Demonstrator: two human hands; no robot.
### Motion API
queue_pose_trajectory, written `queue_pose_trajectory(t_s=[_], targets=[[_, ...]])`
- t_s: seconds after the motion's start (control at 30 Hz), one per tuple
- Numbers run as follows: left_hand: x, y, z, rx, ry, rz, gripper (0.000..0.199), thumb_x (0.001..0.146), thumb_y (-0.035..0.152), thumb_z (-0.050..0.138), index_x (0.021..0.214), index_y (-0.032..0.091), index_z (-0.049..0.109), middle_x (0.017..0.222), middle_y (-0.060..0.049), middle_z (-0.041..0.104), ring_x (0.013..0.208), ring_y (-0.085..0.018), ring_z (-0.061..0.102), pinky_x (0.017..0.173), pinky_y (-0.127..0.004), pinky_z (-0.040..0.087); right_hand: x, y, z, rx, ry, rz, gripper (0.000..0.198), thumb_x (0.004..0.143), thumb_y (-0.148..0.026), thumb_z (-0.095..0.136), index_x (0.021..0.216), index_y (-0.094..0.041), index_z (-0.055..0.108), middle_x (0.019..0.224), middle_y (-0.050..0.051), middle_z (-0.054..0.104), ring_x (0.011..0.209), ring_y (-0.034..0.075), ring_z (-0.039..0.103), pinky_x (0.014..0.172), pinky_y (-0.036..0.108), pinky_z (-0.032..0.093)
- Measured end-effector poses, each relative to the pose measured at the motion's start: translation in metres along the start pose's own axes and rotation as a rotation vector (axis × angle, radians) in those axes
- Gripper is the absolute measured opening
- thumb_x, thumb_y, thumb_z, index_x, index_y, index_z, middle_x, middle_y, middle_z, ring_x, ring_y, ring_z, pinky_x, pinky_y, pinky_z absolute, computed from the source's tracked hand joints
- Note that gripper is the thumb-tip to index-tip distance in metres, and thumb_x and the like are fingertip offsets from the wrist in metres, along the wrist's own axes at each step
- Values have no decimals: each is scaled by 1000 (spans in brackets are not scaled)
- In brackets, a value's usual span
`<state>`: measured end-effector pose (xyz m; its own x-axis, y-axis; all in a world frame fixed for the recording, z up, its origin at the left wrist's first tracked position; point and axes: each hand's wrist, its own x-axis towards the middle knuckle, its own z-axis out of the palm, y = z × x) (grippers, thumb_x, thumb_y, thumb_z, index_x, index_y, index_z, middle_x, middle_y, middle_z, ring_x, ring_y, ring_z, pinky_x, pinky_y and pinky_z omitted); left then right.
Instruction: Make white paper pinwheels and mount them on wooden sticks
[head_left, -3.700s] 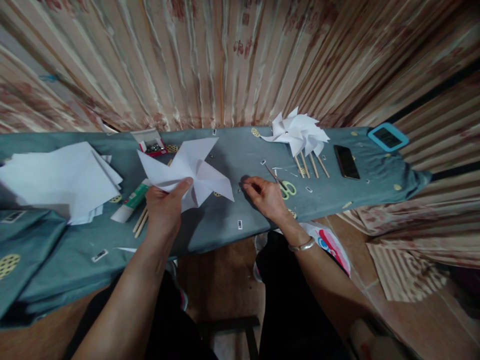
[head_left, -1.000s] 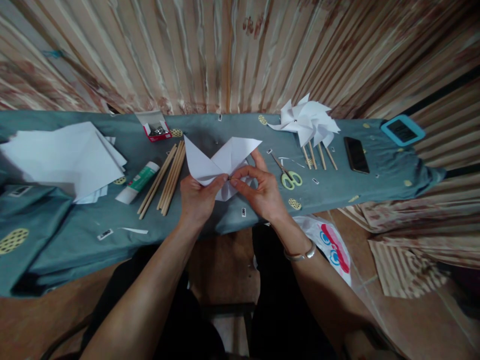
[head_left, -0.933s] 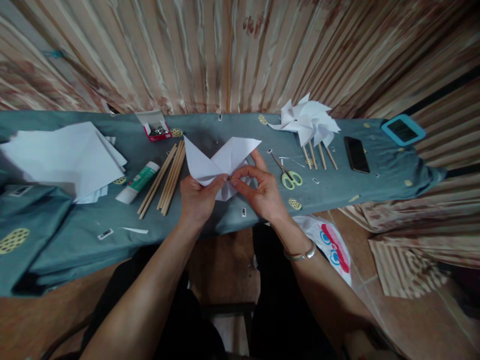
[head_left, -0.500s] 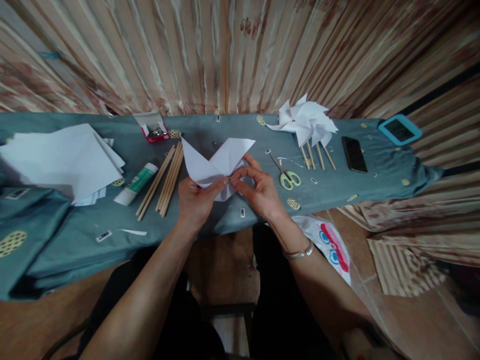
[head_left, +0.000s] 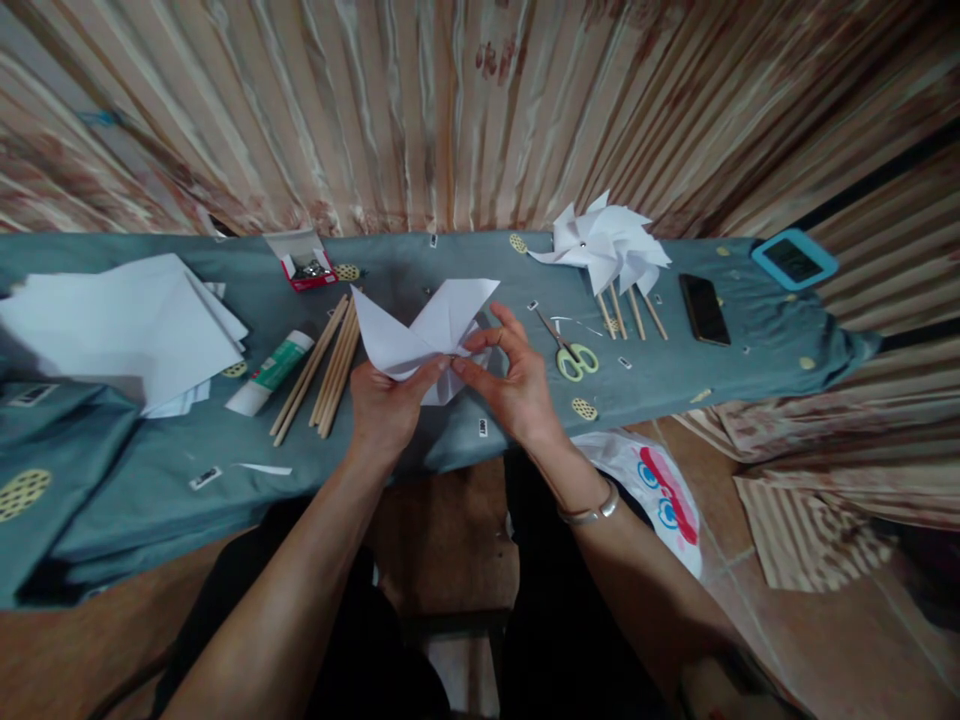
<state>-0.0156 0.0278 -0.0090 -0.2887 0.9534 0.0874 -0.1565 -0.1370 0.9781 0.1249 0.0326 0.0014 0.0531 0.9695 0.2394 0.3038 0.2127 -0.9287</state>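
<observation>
Above the near part of the cloth-covered table (head_left: 420, 458), a folded white paper pinwheel (head_left: 441, 318) sits between the 2 hands. The left hand (head_left: 386, 405) is closed on its lower left side, thumb on top by the centre, the other fingers mostly hidden behind the paper. The right hand (head_left: 517, 385) is partly curled, thumb and forefinger close together at the centre (whether they grip anything there is too small to tell), with another finger raised.

Just left of the left hand lie loose wooden sticks (head_left: 334, 372), then a glue tube (head_left: 279, 362) and a stack of paper (head_left: 142, 320). Right of the right hand are green-handled scissors (head_left: 585, 360); beyond them, overlapping pinwheels (head_left: 609, 245) show 4 sticks, near a dark phone (head_left: 705, 310).
</observation>
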Motion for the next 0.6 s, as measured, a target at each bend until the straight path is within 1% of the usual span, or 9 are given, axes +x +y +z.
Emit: queue_pose_trajectory(t_s=[0.07,0.13,0.17,0.23,0.33,0.43,0.5,0.6], targets=[[0,0,0,3,9,-8,21,60,26,82,77,16,75,78,-2,77,72,-19,71,68,-29,57,-1,0,0,-34,35,-8,29,69,-32,80,94,-24,66,152,7,41,146,29,33,118,51,28],[-1,0,1,4,16,-21,22,60,27,82,77,16,75,79,-3,77,73,-19,71,70,-30,58,-1,2,0,-59,51,-12,45,68,-34,82,108,-25,63,154,8,38,146,29,32,118,53,29],[-1,0,1,7,17,-27,22,60,27,81,78,16,75,80,-3,77,74,-20,71,70,-31,58,-1,3,0,-61,51,-10,53,67,-35,82,115,-26,61,154,9,38,146,29,32,118,53,30],[-1,0,1,10,14,-36,22,60,27,81,78,16,75,80,-3,77,74,-20,71,71,-31,58,0,6,0,-24,45,-3,65,67,-36,82,126,-27,55,150,9,43,143,29,37,118,53,31],[-1,-1,0,9,6,-38,22,59,28,82,77,17,75,79,-3,77,71,-19,71,70,-31,59,2,7,0,106,-20,39,76,68,-38,81,136,-27,47,137,9,58,130,27,53,112,50,41],[-2,-2,0,19,-7,-42,23,59,29,82,78,17,75,80,-4,77,74,-21,71,72,-34,59,3,2,-3,201,-94,150,90,66,-41,83,143,-27,39,116,7,70,106,27,68,98,49,54],[-3,-2,-1,31,-9,-52,24,59,30,82,78,18,75,81,-4,77,75,-22,71,74,-36,60,4,-2,-6,220,-114,210,96,63,-42,85,145,-26,37,103,5,73,93,27,71,92,50,58],[-4,-2,-1,54,-2,-76,27,58,32,83,80,18,75,83,-5,77,77,-24,72,74,-38,60,5,-5,-10,229,-144,253,100,61,-42,87,146,-27,36,94,2,73,86,26,72,87,50,61]])
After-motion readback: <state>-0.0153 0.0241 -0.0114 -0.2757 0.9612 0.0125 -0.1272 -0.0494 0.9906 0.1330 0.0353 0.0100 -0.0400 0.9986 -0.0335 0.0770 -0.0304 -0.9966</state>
